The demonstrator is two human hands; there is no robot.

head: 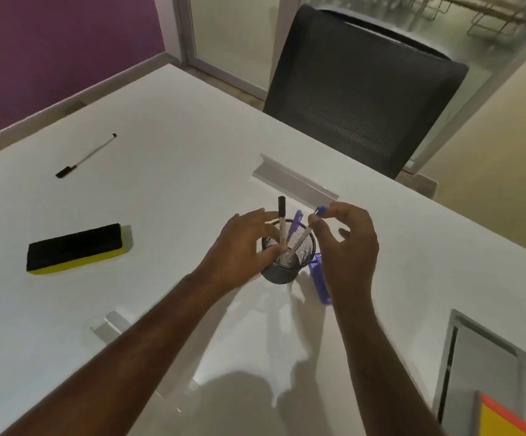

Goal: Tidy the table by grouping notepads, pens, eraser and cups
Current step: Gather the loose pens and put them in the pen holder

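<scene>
Head view: pens are partly sorted. The black mesh cup in the middle of the desk already holds a black-capped pen and a purple one. Left hand steadies the cup, grip curled round it; right hand pinches a blue-capped pen going in. Still left, I'd say: the loose pen far left of the cup, the black-and-yellow eraser nearer left, and something purple just right of it.
</scene>
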